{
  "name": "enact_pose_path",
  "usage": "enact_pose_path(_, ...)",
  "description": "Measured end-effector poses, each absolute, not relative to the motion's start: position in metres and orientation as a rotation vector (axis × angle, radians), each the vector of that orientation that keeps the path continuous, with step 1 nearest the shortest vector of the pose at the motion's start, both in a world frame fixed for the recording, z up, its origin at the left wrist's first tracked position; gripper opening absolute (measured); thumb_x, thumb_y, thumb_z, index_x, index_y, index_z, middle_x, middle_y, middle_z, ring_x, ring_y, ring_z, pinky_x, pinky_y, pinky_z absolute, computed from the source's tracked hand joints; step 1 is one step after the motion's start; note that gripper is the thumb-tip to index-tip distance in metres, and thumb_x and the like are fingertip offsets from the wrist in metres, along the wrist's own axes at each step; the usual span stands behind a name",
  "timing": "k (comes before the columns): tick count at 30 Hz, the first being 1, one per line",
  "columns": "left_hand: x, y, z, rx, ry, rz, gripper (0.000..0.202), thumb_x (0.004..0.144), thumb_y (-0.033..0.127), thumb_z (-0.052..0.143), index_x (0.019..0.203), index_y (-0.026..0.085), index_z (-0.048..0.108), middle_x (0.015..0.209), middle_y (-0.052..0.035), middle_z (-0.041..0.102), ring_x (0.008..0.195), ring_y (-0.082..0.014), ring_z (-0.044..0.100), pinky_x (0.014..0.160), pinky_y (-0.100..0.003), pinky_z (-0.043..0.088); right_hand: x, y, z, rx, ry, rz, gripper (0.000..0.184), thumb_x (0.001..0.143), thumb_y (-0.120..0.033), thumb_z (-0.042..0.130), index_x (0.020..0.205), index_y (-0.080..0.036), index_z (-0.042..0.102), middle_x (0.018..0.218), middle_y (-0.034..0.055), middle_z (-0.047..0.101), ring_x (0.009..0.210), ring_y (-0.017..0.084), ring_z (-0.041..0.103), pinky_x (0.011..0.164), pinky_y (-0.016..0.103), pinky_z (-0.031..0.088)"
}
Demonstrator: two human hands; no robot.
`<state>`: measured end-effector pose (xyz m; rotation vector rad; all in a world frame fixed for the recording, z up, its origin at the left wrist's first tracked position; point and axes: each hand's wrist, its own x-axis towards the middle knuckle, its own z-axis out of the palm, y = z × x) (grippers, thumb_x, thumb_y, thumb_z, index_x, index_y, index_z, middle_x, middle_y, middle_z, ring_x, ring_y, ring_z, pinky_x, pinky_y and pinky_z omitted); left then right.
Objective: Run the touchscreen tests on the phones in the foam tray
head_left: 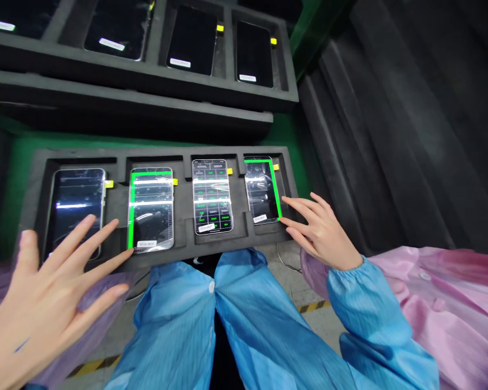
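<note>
A black foam tray (179, 255) holds several smartphones, each in its own recess. My left hand (57, 298) is spread over the tray's left end, its index fingertip at the lower left corner of a phone (152, 216) with a green band along the left and top of its screen. Its other fingers partly cover the dark leftmost phone (75, 197). My right hand (321, 233) has its fingers apart, one fingertip at the lower right corner of the rightmost phone (262, 189), whose green band runs along the top and right. Between them, another phone (212, 200) shows a grid of green-marked buttons.
Behind stands another foam tray (146, 73) with several dark phones bearing white labels and yellow tabs. Dark ribbed material (406, 108) rises at the right. A person in a pink garment (451, 303) is close on my right. Green surface (106, 142) lies beneath the trays.
</note>
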<state>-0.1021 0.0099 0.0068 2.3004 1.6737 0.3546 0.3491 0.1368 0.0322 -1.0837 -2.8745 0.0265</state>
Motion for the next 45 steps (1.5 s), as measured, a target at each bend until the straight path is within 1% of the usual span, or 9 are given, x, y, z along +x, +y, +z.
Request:
enact_pose_path(2, -0.106, 0.013, 0.009, 2.373, 1.66, 0.322, 0.063, 0.089, 0.044, 0.05, 0.15, 0.053, 0.037, 0.168, 0.0073, 0.023, 0.156, -0.0391, 0.022, 0.123, -0.071, 0.0, 0.352, 0.138, 0.031, -1.061, -2.871, 0.034, 0.028, 0.102, -0.027, 0.051, 0.112, -0.022, 0.077, 0.149, 0.0109, 0.058, 0.128, 0.028, 0.059, 0.117, 0.058, 0.039)
enact_pose_path(5, -0.114, 0.018, 0.01, 2.476, 1.584, 0.235, 0.046, 0.094, 0.043, 0.048, 0.138, 0.038, 0.061, 0.167, -0.0005, 0.029, 0.157, -0.0348, 0.02, 0.126, -0.067, 0.003, 0.357, 0.143, 0.027, -1.008, -2.861, 0.048, 0.026, 0.101, -0.025, 0.053, 0.114, -0.023, 0.075, 0.15, 0.01, 0.057, 0.128, 0.029, 0.059, 0.116, 0.059, 0.04)
enact_pose_path(7, -0.12, 0.022, 0.01, 2.519, 1.527, 0.189, 0.044, 0.095, 0.046, 0.046, 0.132, 0.034, 0.066, 0.166, -0.0029, 0.032, 0.158, -0.0316, 0.019, 0.127, -0.064, 0.004, 0.36, 0.147, 0.024, -0.939, -2.862, 0.046, 0.025, 0.1, -0.025, 0.054, 0.115, -0.023, 0.075, 0.149, 0.0105, 0.057, 0.127, 0.03, 0.059, 0.115, 0.059, 0.041)
enact_pose_path(13, -0.127, 0.034, 0.005, 2.509, 1.426, 0.257, 0.05, 0.101, 0.049, 0.03, 0.128, 0.033, 0.068, 0.16, -0.0041, 0.043, 0.158, -0.0289, 0.019, 0.127, -0.064, 0.008, 0.36, 0.151, 0.019, -0.832, -2.849, -0.011, 0.021, 0.097, -0.024, 0.059, 0.111, -0.017, 0.075, 0.146, 0.0153, 0.059, 0.123, 0.033, 0.062, 0.112, 0.059, 0.044)
enact_pose_path(22, -0.124, 0.053, -0.006, 2.516, 1.143, 0.363, 0.049, 0.102, 0.048, 0.031, 0.14, 0.036, 0.058, 0.17, 0.0013, 0.022, 0.159, -0.0345, 0.012, 0.126, -0.069, 0.002, 0.352, 0.153, 0.012, -0.741, -2.803, 0.076, 0.025, 0.094, -0.019, 0.063, 0.117, -0.016, 0.071, 0.145, 0.0189, 0.058, 0.126, 0.035, 0.059, 0.109, 0.061, 0.046)
enact_pose_path(28, -0.105, 0.05, -0.015, 2.487, 1.195, 0.425, 0.054, 0.101, 0.053, 0.025, 0.146, 0.04, 0.051, 0.169, 0.0016, 0.023, 0.158, -0.0351, 0.017, 0.127, -0.068, 0.003, 0.344, 0.154, 0.01, -0.716, -2.833, 0.13, 0.028, 0.095, -0.019, 0.059, 0.122, -0.018, 0.068, 0.146, 0.0174, 0.057, 0.128, 0.033, 0.057, 0.11, 0.059, 0.046)
enact_pose_path(32, -0.096, 0.05, -0.016, 2.487, 1.22, 0.434, 0.053, 0.101, 0.054, 0.025, 0.145, 0.04, 0.052, 0.169, 0.0011, 0.024, 0.158, -0.0358, 0.017, 0.126, -0.068, 0.003, 0.337, 0.155, 0.007, -0.683, -2.847, 0.162, 0.028, 0.096, -0.021, 0.057, 0.122, -0.019, 0.067, 0.147, 0.0172, 0.056, 0.128, 0.032, 0.057, 0.11, 0.059, 0.045)
enact_pose_path(39, -0.088, 0.062, -0.013, 2.558, 1.107, 0.443, 0.054, 0.102, 0.055, 0.026, 0.138, 0.034, 0.06, 0.171, 0.0043, 0.018, 0.159, -0.032, 0.013, 0.129, -0.062, 0.0, 0.321, 0.154, 0.006, -0.656, -2.855, 0.204, 0.03, 0.099, -0.028, 0.051, 0.121, -0.018, 0.07, 0.147, 0.0173, 0.057, 0.127, 0.031, 0.056, 0.111, 0.057, 0.043)
enact_pose_path(45, -0.087, 0.062, -0.016, 2.559, 1.097, 0.519, 0.052, 0.101, 0.055, 0.032, 0.139, 0.034, 0.06, 0.169, 0.001, 0.026, 0.157, -0.0344, 0.019, 0.128, -0.063, 0.002, 0.318, 0.154, 0.006, -0.666, -2.864, 0.216, 0.029, 0.1, -0.029, 0.05, 0.116, -0.018, 0.072, 0.147, 0.0178, 0.056, 0.127, 0.031, 0.056, 0.112, 0.056, 0.041)
